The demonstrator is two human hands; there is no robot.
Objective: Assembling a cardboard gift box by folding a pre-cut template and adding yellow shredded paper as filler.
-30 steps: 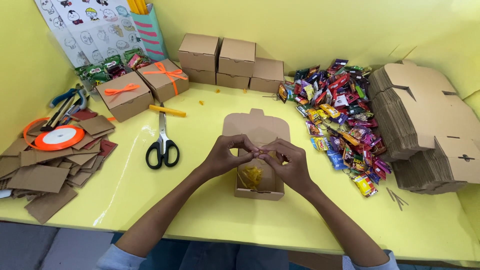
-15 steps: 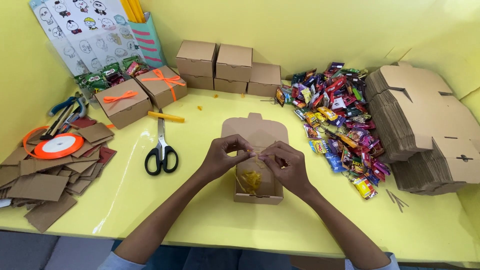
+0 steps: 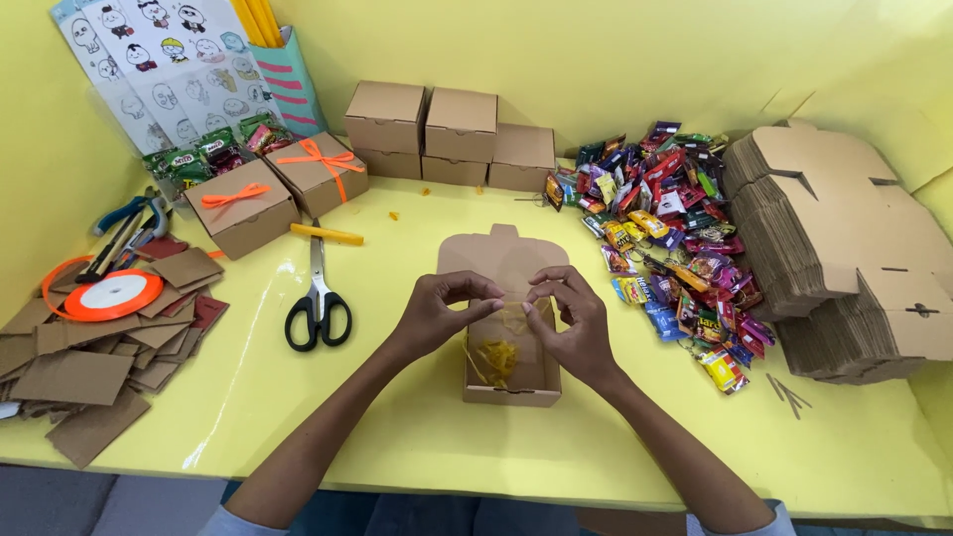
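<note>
Between the two hands, just above an open brown cardboard box [image 3: 511, 362], the fingertips of the left hand [image 3: 437, 316] and right hand [image 3: 574, 323] pinch in towards each other; whether they grip a clear wrapper or a thin strand I cannot tell. Directly beneath them the box holds a little yellow shredded filling [image 3: 496, 359], and its lid flap lies flat on the far side, so this one looks only begun: no sweets inside, not closed, no bow. Left of the left hand lie black-handled scissors [image 3: 318, 298], and further out an orange ribbon roll [image 3: 112, 295]. Beyond those, two boxes tied with orange bows [image 3: 273, 191] appear finished. Right of the right hand a heap of wrapped sweets [image 3: 670, 238] waits, then stacked flat box blanks [image 3: 844, 238].
</note>
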